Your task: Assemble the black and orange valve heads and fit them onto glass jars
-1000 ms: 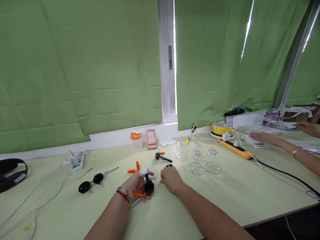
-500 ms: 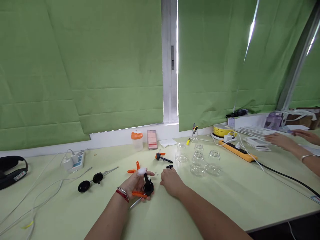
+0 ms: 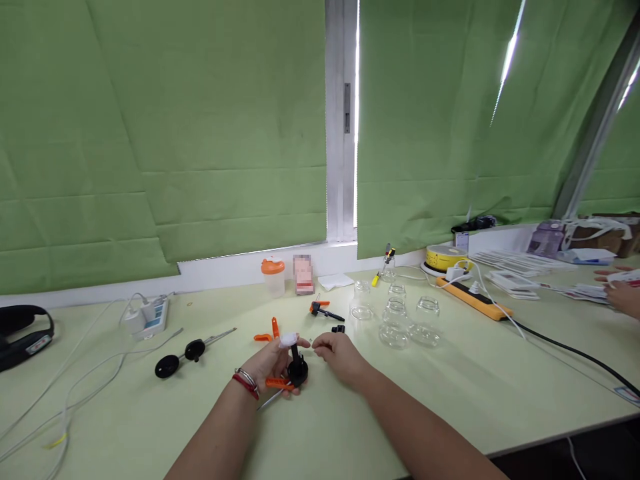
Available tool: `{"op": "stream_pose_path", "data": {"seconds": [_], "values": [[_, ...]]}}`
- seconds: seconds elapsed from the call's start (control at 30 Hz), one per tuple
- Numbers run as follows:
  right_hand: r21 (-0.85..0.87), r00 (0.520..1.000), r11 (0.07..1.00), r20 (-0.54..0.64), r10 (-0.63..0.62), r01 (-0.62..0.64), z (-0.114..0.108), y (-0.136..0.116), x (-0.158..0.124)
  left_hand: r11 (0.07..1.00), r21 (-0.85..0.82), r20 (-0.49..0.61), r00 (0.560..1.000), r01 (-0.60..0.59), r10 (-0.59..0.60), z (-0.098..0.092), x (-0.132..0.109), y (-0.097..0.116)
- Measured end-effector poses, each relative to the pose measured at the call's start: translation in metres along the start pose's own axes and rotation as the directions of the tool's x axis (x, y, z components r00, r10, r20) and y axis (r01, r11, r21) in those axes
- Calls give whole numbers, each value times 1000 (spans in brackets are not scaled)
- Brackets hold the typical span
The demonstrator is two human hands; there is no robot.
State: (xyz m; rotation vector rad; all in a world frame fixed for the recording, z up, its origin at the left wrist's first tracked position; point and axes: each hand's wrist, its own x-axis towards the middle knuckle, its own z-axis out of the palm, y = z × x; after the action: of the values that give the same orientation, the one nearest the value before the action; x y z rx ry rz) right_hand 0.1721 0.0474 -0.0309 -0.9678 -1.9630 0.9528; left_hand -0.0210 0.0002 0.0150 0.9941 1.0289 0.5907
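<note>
My left hand (image 3: pixel 270 367) is wrapped round a black plastic part (image 3: pixel 298 371) with a white cap (image 3: pixel 289 341) on top. An orange handle-like piece (image 3: pixel 280 384) and a thin metal rod (image 3: pixel 271 399) stick out below it towards my wrist. Close by on the right, my right hand (image 3: pixel 340 355) has its fingertips pinched low over the table; whatever may be between them is too small to make out. A tiny bit of something lies by those fingertips. Just beyond my right hand sits a small black piece (image 3: pixel 339 329). Orange pieces (image 3: pixel 270 331) rest behind my left hand.
Several clear glass jars (image 3: pixel 395 323) stand at right, before an orange power strip (image 3: pixel 475 300). A black-and-orange part (image 3: pixel 325 311) lies ahead, a black part with metal rod (image 3: pixel 194 350) at left. Behind is an orange-lidded cup (image 3: pixel 273 277). Another person's hands (image 3: pixel 625 293) handle papers far right.
My right hand has shifted left from the small black piece to beside my left hand, fingers pinched. My left hand keeps its hold. The other person's hands have moved right.
</note>
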Motion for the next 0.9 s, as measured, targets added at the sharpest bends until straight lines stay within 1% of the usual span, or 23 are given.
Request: {"op": "stream_pose_path", "data": {"seconds": [0.07,0.13,0.23,0.3,0.4,0.53,0.63,0.83,0.9], "values": [[191,998,980,-2,59,-57,2,2,2,1000,6,-10,1000,-2,2,3,0,1],[327,996,941,17,82,-83,4,0,3,1000,20,-22,1000,1,0,6,1,1],[473,996,877,56,66,-85,2,-9,3,999,32,-12,1000,-13,14,10,3,1],[518,997,852,66,48,-76,0,-15,2,999,32,-5,1000,-22,22,12,5,1],[516,998,855,60,30,-57,-2,-19,1,999,43,-16,1000,-9,9,15,6,1],[509,998,860,69,9,-42,-1,-17,1,999,42,-17,1000,6,-6,18,7,2],[492,997,870,80,-22,-20,0,-16,1,999,48,-44,999,20,-18,19,9,1],[365,982,921,77,-174,135,-3,-18,0,997,77,-44,999,15,-12,17,12,-2],[345,978,926,87,-192,151,-4,-19,-1,997,82,-48,999,9,-6,17,13,-3]]}}
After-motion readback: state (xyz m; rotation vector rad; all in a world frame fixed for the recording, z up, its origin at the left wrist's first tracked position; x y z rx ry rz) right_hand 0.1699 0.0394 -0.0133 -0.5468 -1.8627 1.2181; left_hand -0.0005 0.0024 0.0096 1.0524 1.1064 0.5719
